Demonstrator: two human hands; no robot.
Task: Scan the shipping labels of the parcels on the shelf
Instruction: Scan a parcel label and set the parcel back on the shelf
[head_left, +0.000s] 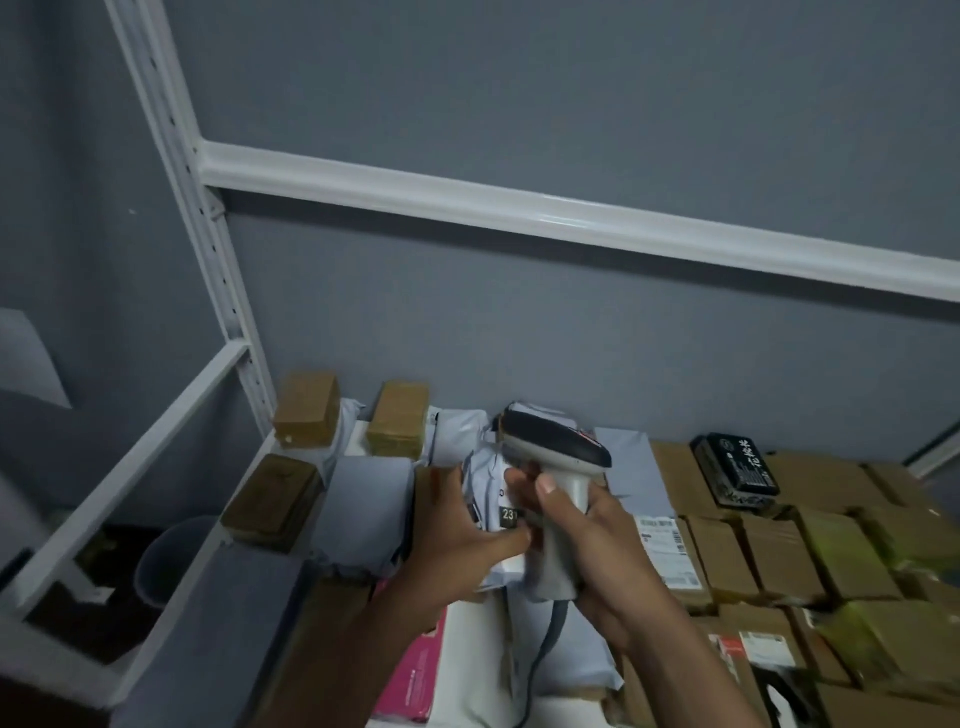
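Head view, right hand gripping scanner

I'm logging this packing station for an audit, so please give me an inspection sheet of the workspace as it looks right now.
Surface: white metal shelf, almost fully covered with parcels.
Job's things: grey handheld scanner; grey poly mailer with a label partly visible.
Clutter: brown cardboard boxes, taped brown parcels, a black parcel, a pink package.
Hands: left hand holds the mailer; right hand grips the scanner handle.
Cables: scanner cable hangs from the handle.
Surroundings: grey wall; a bin below at left.
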